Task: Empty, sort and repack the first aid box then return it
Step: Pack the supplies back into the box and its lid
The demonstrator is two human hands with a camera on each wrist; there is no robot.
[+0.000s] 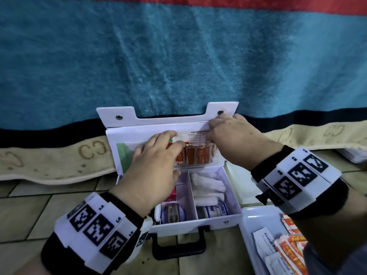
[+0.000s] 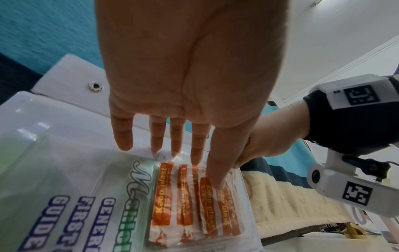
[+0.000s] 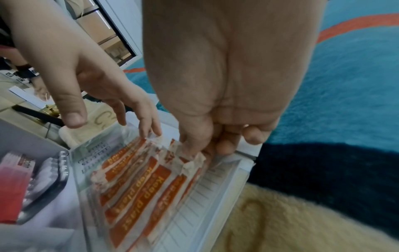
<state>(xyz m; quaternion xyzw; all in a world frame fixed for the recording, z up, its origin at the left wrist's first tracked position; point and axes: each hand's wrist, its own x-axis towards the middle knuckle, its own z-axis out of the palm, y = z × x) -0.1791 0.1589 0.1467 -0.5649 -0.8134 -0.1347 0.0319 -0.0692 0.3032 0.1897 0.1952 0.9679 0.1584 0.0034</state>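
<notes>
The white first aid box (image 1: 218, 223) stands open on the floor, its lid (image 1: 168, 120) leaning back against the bed. A clear pocket in the lid holds orange "Keep plast" plasters (image 1: 198, 155) (image 2: 183, 196) (image 3: 140, 187) and a printed first aid guide (image 2: 86, 213). My left hand (image 1: 158, 151) (image 2: 183, 85) lies with straight fingers on the pocket over the plasters. My right hand (image 1: 228, 139) (image 3: 226, 85) pinches the plasters' top ends at the pocket's right mouth. The box holds white gauze rolls (image 1: 208, 185), a crepe bandage (image 1: 216, 210) and a round tin (image 1: 174, 213).
A white tray (image 1: 250, 217) at the lower right holds alcohol pads (image 1: 266, 241) and more orange plasters (image 1: 294, 245). A blue blanket (image 1: 178, 56) hangs behind the lid. The box's black handle (image 1: 178, 247) points toward me on the tiled floor (image 1: 29, 215).
</notes>
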